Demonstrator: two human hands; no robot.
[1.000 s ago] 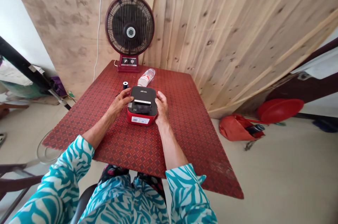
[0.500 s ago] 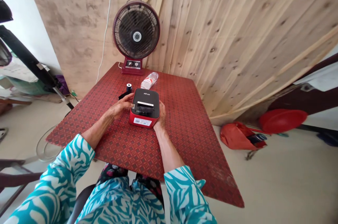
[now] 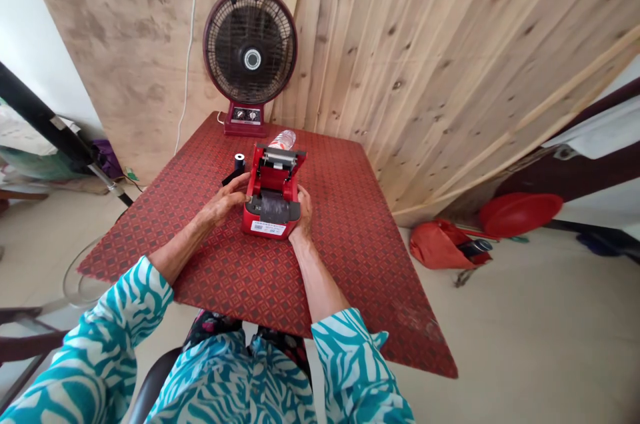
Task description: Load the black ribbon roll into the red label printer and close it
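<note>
A red and black receipt printer (image 3: 270, 227) sits on the patterned red table, its lid (image 3: 274, 174) standing up at the back. A dark strip of film or paper (image 3: 273, 208) lies over its front edge, above a white label. My left hand (image 3: 225, 201) grips the printer's left side, with the thumb at the front left corner by the hinge line. Around the right side curls my right hand (image 3: 303, 214), its fingers partly hidden behind the body. Just beyond my left hand stands a small dark roll (image 3: 239, 161) with a white end, beside a flat black piece (image 3: 231, 177).
Behind the printer lies a clear plastic bottle (image 3: 283, 140). A dark red fan (image 3: 250, 54) stands at the table's (image 3: 345, 244) far edge, against a wooden wall. On the floor to the right are an orange bag (image 3: 435, 245) and a red basin (image 3: 520, 214).
The printer's lid has swung up and open, showing the inside. Both hands stay at its sides. The whole view has shifted slightly.
</note>
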